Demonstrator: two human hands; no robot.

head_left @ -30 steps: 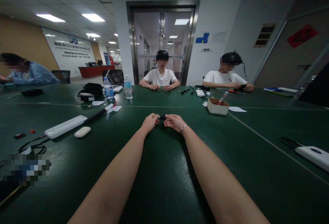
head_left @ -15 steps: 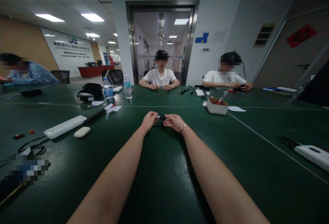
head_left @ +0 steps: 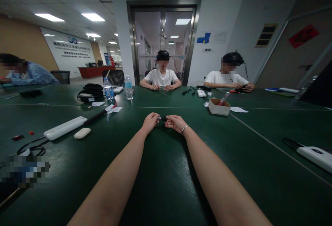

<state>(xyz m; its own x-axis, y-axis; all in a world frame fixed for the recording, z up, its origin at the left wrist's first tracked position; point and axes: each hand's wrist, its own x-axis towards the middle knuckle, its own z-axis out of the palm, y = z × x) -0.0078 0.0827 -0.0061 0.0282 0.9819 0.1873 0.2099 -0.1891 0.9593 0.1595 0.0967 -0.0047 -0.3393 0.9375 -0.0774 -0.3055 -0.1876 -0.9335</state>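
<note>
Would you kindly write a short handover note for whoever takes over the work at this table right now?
Left hand: pinches one end of the small black part.
Right hand: grips the other end; bracelet on that wrist.
Both hold it just above the green table, ahead of the cardboard box and white bar.
Done or left: too small to tell.

Single head-worn view, looking forward and slightly down along both forearms, hands [head_left: 162,122] far out at arm's length near frame centre, wide-angle lens taking in the green table [head_left: 166,184], seated people opposite, ceiling above.
</note>
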